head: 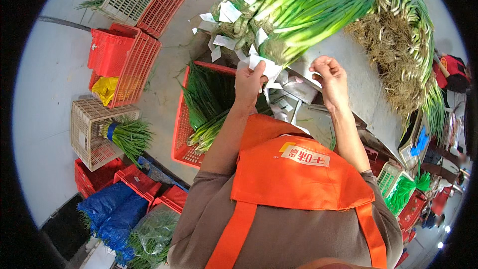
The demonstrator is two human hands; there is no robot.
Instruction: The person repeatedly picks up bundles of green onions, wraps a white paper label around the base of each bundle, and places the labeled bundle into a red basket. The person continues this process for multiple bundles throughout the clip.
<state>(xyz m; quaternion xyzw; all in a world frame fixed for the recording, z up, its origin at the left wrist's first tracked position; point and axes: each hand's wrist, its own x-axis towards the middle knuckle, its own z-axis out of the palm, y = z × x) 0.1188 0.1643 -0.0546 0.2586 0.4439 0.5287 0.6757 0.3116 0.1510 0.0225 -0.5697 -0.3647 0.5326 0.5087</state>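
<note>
My left hand (250, 82) pinches a white paper label (267, 67) between thumb and fingers, just in front of the root ends of bundled scallions (317, 18) heaped on a metal table (332, 50). Several more loose white labels (228, 12) lie over the roots. Over the table's near edge, my right hand (330, 80) is raised with bent fingers. No object shows in it, but its fingertips are too bunched to tell whether they hold something small. Beneath my left forearm stands a red plastic crate (183, 119) with green scallions (203, 101) inside.
More scallions with shaggy brown roots (384, 52) pile up along the table's right side. At left, red and beige crates (101, 123) stand by the wall, one holding a blue-banded bundle of greens (129, 134). Blue bags (115, 209) lie lower left. People are at the far right.
</note>
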